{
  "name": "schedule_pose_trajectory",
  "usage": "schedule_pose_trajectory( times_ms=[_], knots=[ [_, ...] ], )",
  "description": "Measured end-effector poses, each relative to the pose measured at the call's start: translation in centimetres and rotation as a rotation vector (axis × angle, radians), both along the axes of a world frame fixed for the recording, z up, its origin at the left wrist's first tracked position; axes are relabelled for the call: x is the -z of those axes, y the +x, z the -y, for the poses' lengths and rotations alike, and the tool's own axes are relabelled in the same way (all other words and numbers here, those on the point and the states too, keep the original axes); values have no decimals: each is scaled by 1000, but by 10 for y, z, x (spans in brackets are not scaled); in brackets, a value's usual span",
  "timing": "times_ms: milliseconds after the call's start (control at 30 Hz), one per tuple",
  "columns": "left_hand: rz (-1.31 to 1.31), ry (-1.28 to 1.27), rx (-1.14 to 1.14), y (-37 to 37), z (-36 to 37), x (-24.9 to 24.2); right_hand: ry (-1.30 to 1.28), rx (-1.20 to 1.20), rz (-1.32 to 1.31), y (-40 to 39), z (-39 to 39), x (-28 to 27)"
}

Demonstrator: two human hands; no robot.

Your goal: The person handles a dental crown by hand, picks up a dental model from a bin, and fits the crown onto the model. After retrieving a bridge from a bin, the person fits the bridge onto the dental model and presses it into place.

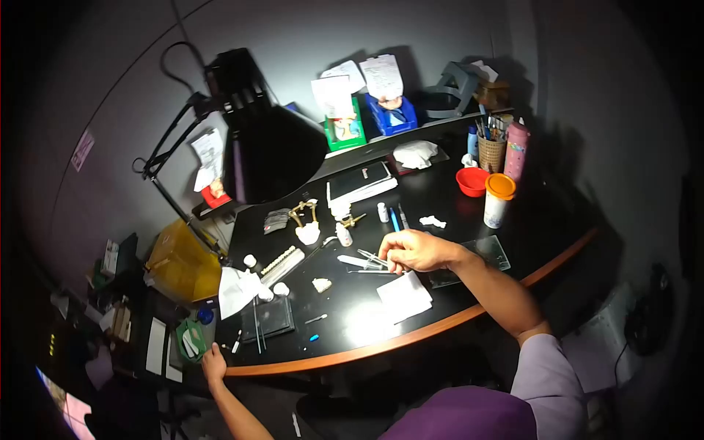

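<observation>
My right hand point(412, 251) reaches over the middle of the black desk, its fingers curled down among slim metal instruments point(359, 262). One thin tool seems to run into its fingertips, which partly hide it. My left hand point(213, 364) rests at the desk's front left corner with nothing visible in it. Close to the right hand are a folded white paper point(405, 297), a blue pen-like stick point(394, 220) and a small white bottle point(344, 235). A dental cast on a brass articulator point(308, 232) stands farther left, near a row of tooth-coloured pieces point(282, 265).
A black desk lamp point(271, 154) hangs over the desk's left half. At the right stand an orange-lidded cup point(500, 200), a pink bottle point(516, 150), a red bowl point(472, 182) and a woven brush holder point(490, 152). Green point(346, 132) and blue point(392, 116) trays sit on the back shelf.
</observation>
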State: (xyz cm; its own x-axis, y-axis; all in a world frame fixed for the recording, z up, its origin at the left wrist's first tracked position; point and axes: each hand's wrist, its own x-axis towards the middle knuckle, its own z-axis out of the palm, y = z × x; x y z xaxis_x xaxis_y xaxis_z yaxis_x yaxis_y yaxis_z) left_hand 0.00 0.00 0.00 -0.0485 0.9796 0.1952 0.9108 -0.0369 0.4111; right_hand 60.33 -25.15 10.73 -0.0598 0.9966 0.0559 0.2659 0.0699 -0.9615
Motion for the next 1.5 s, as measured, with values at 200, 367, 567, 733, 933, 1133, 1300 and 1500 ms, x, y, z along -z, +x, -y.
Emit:
schedule_pose_trajectory(
  times_ms=[200, 367, 567, 733, 933, 1133, 1300, 1500],
  knots=[
    [55, 26, 89, -3, 7, 16, 111, 213, -81, 39, 6, 5],
    [87, 0, 137, -10, 6, 15, 235, 302, -20, 46, 8, 5],
    [99, 36, 125, -11, 8, 21, 321, 509, -52, 51, 8, 14],
    [125, 86, 63, -1, 11, 16, 341, 532, -95, 56, 13, 17],
    [94, 888, -130, 29, 31, -7, 340, 536, -59, 49, 19, 8],
    [353, 876, 685, 267, 144, -118, 423, 491, -188, 41, 6, 23],
    [530, 480, 1111, 392, 137, -104, 385, 429, -166, 32, 3, 27],
    [703, 263, 1096, 437, 128, -76, 341, 418, -70, 22, -2, 37]
  ],
)
